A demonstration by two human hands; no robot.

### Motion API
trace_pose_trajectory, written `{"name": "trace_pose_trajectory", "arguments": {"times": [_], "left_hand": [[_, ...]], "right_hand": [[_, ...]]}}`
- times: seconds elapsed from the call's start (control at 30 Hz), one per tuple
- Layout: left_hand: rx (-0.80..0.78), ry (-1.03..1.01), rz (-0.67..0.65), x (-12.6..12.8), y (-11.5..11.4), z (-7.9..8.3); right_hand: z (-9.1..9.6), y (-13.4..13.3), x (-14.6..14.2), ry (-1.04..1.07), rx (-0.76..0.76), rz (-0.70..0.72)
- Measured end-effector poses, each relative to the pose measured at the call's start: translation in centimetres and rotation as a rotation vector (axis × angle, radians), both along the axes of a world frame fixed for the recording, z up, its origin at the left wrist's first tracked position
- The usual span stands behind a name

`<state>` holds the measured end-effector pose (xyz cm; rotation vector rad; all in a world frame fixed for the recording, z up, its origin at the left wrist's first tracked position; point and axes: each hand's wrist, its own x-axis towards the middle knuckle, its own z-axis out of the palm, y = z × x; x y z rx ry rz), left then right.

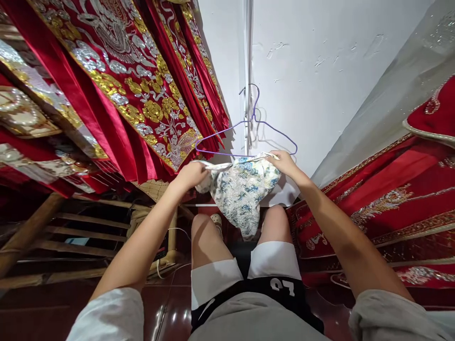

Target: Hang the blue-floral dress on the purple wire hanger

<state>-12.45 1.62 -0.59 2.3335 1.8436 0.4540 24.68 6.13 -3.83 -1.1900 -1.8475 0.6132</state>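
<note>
A white garment with a blue and yellow print (241,192) hangs between my two hands, its lower end tapering down above my knees. My left hand (195,174) is closed on the garment's upper left edge, where a white band runs toward the middle. At the upper right edge, my right hand (282,162) pinches the cloth. Just above and behind the garment, a purple clothes hanger (272,127) hangs by its hook at a narrow white upright (246,61). The hanger's bottom bar is partly hidden by the cloth, and I cannot tell whether they touch.
Red embroidered garments (142,90) hang close on the left. More red beaded garments (377,208), partly under clear plastic (387,94), stand along the right. A bamboo rack (81,229) is at lower left, with a white wall (302,57) ahead and a shiny tiled floor (170,312) below.
</note>
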Motion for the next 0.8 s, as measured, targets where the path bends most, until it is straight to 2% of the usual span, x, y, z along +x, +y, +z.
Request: {"name": "trace_pose_trajectory", "arguments": {"times": [0.07,0.2,0.27,0.33,0.43,0.53,0.67,0.73,0.8], "left_hand": [[0.181,-0.055,0.012,0.1,0.4,1.4],[0.401,-0.175,0.050,1.6,0.9,4.7],[0.452,-0.247,-0.034,2.7,1.1,6.0],[0.439,-0.296,-0.165,3.6,1.6,6.8],[0.411,-0.354,-0.273,4.4,2.8,6.8],[0.404,-0.378,-0.255,4.5,4.1,6.1],[0.414,-0.401,-0.207,4.7,4.9,5.1],[0.440,-0.423,-0.195,5.0,5.0,4.9],[0.487,-0.478,-0.169,5.2,5.0,4.9]], "right_hand": [[0.8,-1.1,1.0,-0.056,0.027,-0.054],[2.1,-2.9,1.1,-0.169,0.027,-0.114],[2.3,-3.6,0.5,-0.194,0.022,-0.093],[2.2,-4.3,-0.1,-0.187,0.011,-0.022],[2.1,-5.3,-0.3,-0.122,0.030,0.060],[2.3,-6.0,0.8,-0.017,0.079,-0.078],[3.3,-6.3,3.7,0.042,0.116,-0.291],[4.2,-6.0,5.3,0.073,0.117,-0.317],[5.4,-5.3,6.7,0.136,0.039,-0.250]]}}
